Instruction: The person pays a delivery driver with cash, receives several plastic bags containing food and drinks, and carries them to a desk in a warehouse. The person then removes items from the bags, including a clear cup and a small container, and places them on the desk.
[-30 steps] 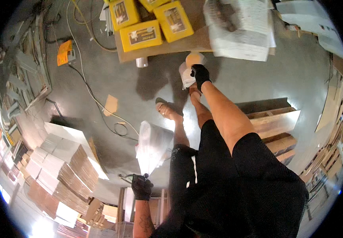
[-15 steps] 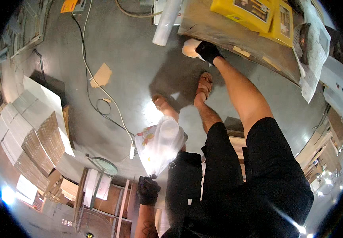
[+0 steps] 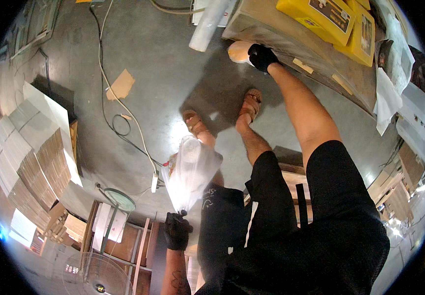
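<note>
My left hand [image 3: 177, 231], in a black glove, is closed round the gathered neck of a translucent plastic bag [image 3: 192, 164]. The bag bulges beyond the fist, with a pale round shape inside and a coloured print at its side. My right hand [image 3: 263, 58], also black-gloved, reaches far forward beside the low edge of a wooden table [image 3: 256, 24]. Its fingers are closed on a rounded white and orange item [image 3: 240, 51], whose kind I cannot make out. The glove covers part of that item.
Yellow boxes [image 3: 320, 19] stand on the table. A clear plastic roll [image 3: 207, 29] lies at its left. Cables [image 3: 105, 73] cross the grey floor near a cardboard scrap [image 3: 121, 84]. Stacked flat cartons [image 3: 30, 152] stand left, and a fan [image 3: 99, 275] is at lower left.
My left hand and the plastic bag have shifted slightly left. My right hand keeps its hold, and more of the item's orange shows. The view has tilted a little.
</note>
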Demonstrator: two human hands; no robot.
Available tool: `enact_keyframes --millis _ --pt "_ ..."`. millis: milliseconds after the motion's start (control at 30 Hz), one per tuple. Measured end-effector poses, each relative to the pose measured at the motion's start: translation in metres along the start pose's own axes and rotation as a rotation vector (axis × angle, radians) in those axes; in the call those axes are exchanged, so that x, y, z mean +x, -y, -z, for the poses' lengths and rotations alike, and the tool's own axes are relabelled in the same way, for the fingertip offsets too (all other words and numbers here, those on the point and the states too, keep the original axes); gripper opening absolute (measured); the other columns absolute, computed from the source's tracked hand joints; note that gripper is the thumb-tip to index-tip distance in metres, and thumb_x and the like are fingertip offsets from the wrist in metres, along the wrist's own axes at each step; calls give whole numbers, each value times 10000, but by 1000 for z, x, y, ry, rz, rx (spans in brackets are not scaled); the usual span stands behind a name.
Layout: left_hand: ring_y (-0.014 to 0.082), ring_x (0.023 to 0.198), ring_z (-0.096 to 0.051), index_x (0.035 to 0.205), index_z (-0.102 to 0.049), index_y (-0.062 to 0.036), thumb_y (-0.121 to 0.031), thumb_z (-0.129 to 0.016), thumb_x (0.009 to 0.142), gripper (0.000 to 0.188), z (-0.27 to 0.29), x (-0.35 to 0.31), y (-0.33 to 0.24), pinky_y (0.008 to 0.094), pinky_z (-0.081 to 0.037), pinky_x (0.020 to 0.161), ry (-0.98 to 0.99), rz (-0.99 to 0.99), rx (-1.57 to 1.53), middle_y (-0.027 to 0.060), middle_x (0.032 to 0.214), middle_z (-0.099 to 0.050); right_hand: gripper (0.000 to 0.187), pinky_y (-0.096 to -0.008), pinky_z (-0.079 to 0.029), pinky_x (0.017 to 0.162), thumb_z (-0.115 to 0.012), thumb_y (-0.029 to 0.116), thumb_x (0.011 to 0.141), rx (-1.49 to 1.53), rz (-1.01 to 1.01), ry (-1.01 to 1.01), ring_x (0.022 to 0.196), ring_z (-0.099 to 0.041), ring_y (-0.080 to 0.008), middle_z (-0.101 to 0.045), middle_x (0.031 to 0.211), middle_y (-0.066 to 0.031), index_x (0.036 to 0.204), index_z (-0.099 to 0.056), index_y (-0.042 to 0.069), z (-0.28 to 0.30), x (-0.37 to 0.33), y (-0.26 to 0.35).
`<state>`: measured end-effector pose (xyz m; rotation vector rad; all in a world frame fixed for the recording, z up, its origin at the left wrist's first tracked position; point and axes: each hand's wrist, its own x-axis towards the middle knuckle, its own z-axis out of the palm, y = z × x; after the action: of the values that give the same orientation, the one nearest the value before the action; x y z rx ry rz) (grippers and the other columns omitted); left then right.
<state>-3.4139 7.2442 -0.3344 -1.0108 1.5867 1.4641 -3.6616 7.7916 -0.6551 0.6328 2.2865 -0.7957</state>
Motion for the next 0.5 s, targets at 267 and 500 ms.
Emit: enact_keyframes --millis 267,500 --pt "181 566 -490 874 -456 -105 -197 -421 1000 159 -2 1 -2 352 -442 484 50 -47 250 131 975 -570 241 -432 -497 854 -597 144 818 124 105 -140 1003 -612 -348 -635 1078 -167 1059 -592 133 -33 -4 -16" --pt "163 558 -472 898 -468 -109 -233 -410 1006 175 -28 -1 -20 334 -422 483 63 -163 626 109 956 -579 185 -417 -493 820 -584 211 820 139 133 -176 955 -621 -339 -646 988 -184 957 -645 101 -49 -15 -41"
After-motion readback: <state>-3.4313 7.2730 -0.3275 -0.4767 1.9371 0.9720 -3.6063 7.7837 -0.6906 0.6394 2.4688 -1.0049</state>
